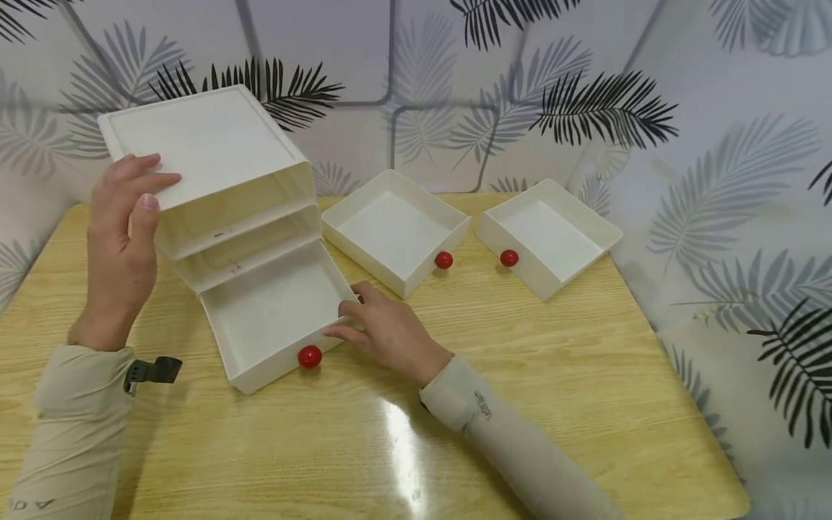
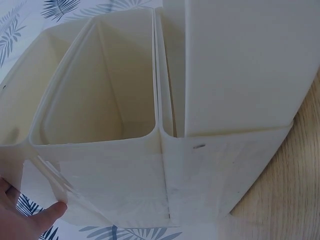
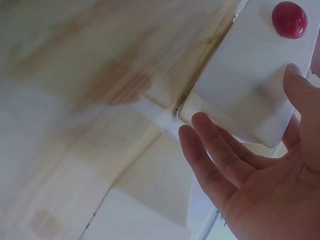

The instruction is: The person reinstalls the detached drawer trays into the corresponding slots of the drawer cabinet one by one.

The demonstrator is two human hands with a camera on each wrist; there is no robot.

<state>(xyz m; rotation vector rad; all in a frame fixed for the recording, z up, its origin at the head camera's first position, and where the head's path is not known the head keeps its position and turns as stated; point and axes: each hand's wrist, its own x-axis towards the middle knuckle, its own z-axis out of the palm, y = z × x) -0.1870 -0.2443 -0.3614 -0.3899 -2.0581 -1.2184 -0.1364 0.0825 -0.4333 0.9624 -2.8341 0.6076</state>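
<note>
A white cabinet shell (image 1: 208,137) with two open upper bays stands at the left. My left hand (image 1: 123,224) rests on its upper left edge, fingers lying straight across the top. In the left wrist view the thumb (image 2: 47,215) touches the side wall. The bottom drawer (image 1: 279,310), white with a red round knob (image 1: 310,357), is pulled well out of the lowest bay. At its front right corner my right hand (image 1: 390,328) holds the drawer. In the right wrist view the thumb lies on the front panel (image 3: 240,85) and the fingers reach along the side.
Two loose white drawers, one in the middle (image 1: 390,224) and one farther right (image 1: 552,231), sit at the back of the wooden table (image 1: 520,390), each with a red knob. Leaf-patterned covering (image 1: 734,238) stands behind and right of the table.
</note>
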